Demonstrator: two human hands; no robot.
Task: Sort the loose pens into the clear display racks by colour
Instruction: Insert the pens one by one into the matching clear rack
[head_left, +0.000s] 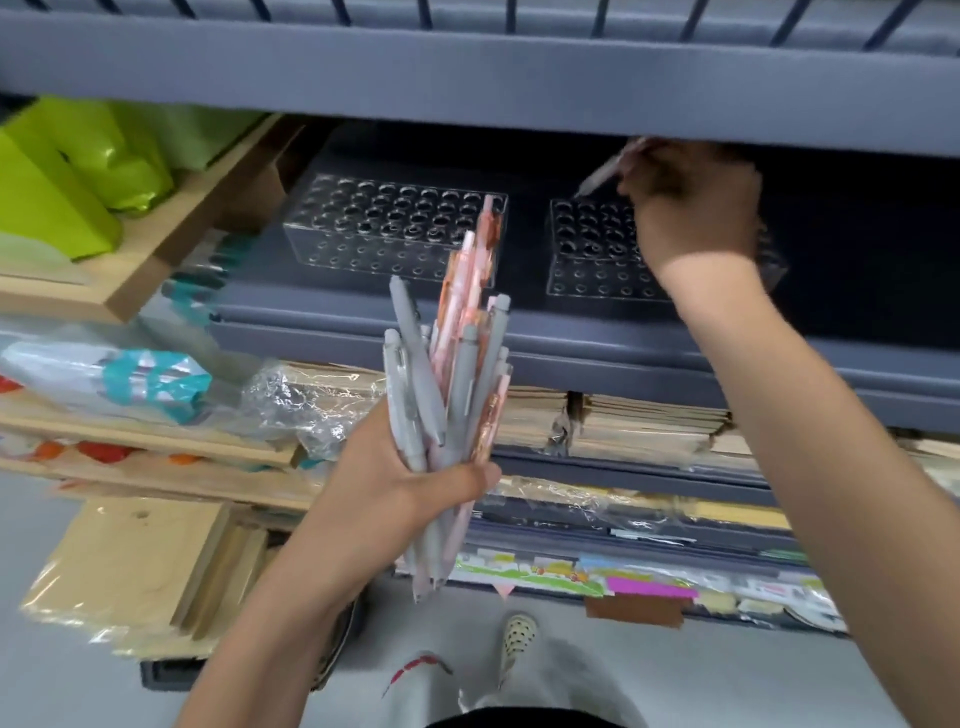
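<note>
Grey and pink pens (447, 374) stand bunched in the left hand (415, 483), fingers wrapped tight round them. Now the right hand (691, 208) pinches a single pale pen (602, 176), slanting down-left, tip just over the far-left holes of the right rack (587, 234); the left rack (363, 218) lies further off, leftward.

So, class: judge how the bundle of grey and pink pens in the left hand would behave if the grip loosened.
The pens look smooth and round, so they'd probably slide past each other; several sit at uneven heights. Gripped only mid-length by the left hand, they'd likely fan out, then roll.
</note>
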